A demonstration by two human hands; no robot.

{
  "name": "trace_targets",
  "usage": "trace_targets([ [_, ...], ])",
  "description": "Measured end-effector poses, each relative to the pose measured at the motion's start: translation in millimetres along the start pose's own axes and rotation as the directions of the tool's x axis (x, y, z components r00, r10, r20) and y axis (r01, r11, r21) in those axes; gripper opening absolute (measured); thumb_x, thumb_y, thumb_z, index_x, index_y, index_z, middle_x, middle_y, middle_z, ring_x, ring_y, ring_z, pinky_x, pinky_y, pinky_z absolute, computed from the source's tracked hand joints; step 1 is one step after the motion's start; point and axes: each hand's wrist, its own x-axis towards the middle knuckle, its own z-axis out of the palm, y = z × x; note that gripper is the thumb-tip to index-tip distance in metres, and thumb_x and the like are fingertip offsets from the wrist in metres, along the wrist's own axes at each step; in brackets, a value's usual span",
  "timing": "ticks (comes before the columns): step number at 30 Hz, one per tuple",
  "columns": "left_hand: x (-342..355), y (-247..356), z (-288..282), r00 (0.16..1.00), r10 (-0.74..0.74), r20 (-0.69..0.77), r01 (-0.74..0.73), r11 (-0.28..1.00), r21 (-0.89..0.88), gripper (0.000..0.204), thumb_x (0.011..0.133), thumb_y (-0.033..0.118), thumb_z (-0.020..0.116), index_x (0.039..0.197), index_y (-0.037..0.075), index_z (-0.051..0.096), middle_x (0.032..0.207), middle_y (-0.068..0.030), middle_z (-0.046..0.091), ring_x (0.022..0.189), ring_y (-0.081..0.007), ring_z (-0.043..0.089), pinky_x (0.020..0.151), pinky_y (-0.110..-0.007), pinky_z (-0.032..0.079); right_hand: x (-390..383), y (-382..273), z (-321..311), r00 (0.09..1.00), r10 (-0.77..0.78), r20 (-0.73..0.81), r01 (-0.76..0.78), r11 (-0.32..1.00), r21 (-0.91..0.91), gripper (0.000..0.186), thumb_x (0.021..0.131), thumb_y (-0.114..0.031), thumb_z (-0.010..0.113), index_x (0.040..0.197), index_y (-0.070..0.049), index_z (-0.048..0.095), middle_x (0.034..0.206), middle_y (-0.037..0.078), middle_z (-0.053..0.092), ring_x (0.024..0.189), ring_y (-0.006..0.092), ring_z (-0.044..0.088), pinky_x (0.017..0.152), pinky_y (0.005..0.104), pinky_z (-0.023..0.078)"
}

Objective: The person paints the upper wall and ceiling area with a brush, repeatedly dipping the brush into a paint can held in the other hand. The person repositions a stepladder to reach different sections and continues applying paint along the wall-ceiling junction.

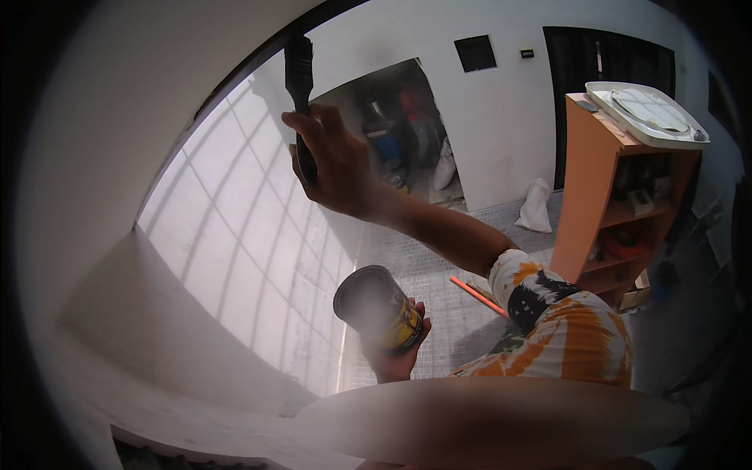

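Observation:
My right hand (337, 160), raised at the upper middle, is closed around the handle of a dark paintbrush (299, 72). The brush points upward, and its black bristles meet or nearly meet a dark strip (254, 56) along the wall's edge; actual contact cannot be made out. Lower down, my left hand (398, 362) grips a paint can (376, 301) with a dark body and a yellow patterned label. The can leans a little, and a blur covers part of it. What it contains is hidden.
An orange shelf unit (583, 188) stands at the right, with a white lid-like panel (646, 113) on top. A white sack (535, 205) sits on the tiled floor (478, 227). Behind, a doorway (427, 102) opens onto a cluttered room. An orange bar (479, 296) lies nearby.

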Motion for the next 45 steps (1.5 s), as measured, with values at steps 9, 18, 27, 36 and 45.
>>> trace_targets([
  [9,6,-5,26,0.976,0.197,-0.089,-0.173,0.96,0.219,0.039,0.097,0.006,0.065,0.133,-0.004,0.054,0.127,-0.0226,0.063,0.114,-0.0402,0.068,0.09,-0.051,0.064,38,31,-91,0.904,0.426,0.034,-0.369,0.739,0.564,0.027,0.095,-0.008,0.068,0.121,0.001,0.067,0.089,0.011,0.075,0.068,0.0112,0.068,0.062,0.0266,0.056],
  [18,15,-5,-16,0.982,0.182,0.049,-0.182,0.849,0.496,0.072,0.101,0.056,0.045,0.152,0.005,0.043,0.148,-0.0271,0.047,0.142,-0.047,0.04,0.115,-0.067,0.037,82,76,-94,0.907,0.422,0.012,-0.315,0.658,0.684,0.024,0.095,-0.01,0.064,0.114,0.005,0.065,0.088,0.019,0.074,0.068,0.0229,0.073,0.063,0.037,0.063],
  [27,13,-6,-18,0.98,0.198,0.026,-0.187,0.86,0.475,0.072,0.102,0.056,0.045,0.153,0.005,0.042,0.149,-0.0276,0.046,0.142,-0.0473,0.04,0.115,-0.068,0.037,75,68,-121,0.909,0.397,-0.126,-0.236,0.74,0.63,0.027,0.094,-0.017,0.063,0.112,0.003,0.066,0.086,0.017,0.075,0.065,0.0206,0.072,0.063,0.0362,0.061],
  [36,14,-7,-3,0.987,0.153,0.038,-0.152,0.859,0.489,0.071,0.103,0.056,0.043,0.152,0.004,0.042,0.147,-0.0274,0.047,0.14,-0.047,0.044,0.112,-0.068,0.04,88,78,-94,0.929,0.366,-0.056,-0.248,0.728,0.639,0.023,0.096,-0.015,0.064,0.111,0.003,0.065,0.086,0.016,0.074,0.065,0.0212,0.072,0.063,0.0385,0.061],
  [45,16,-8,-6,0.984,0.166,0.062,-0.174,0.845,0.505,0.072,0.103,0.056,0.043,0.153,0.004,0.04,0.146,-0.0278,0.046,0.139,-0.0474,0.044,0.113,-0.068,0.04,82,66,-116,0.888,0.414,-0.201,-0.181,0.716,0.674,0.023,0.096,-0.013,0.063,0.109,0.006,0.061,0.083,0.016,0.071,0.064,0.0201,0.068,0.055,0.0345,0.057],
])
